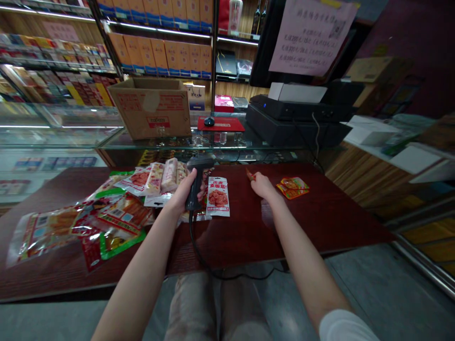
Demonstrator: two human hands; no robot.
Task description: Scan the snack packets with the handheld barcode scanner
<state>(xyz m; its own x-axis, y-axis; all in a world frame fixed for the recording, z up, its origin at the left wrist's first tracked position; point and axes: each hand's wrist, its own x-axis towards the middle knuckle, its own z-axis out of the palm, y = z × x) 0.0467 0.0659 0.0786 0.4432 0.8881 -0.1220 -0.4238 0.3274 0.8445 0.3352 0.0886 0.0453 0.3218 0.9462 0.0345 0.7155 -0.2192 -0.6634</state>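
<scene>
My left hand (182,193) is wrapped round the grip of a black barcode scanner (194,192), whose cable runs down over the table edge. Just right of the scanner lies a white snack packet (218,198) with red print. My right hand (263,186) is closed on a small orange-red snack packet (250,175), mostly hidden by the fingers. Further right on the table are small red and yellow snack packets (293,187), overlapping. On the left is a heap of bagged snacks (122,213), with pale wrapped bars (169,175) on its far side.
Behind the dark red table (241,237) runs a glass counter bearing an open cardboard box (152,109), a mouse (209,121) on a red mat and a black cash drawer (291,125). A monitor with a paper notice (313,35) stands above. Stocked shelves line the back.
</scene>
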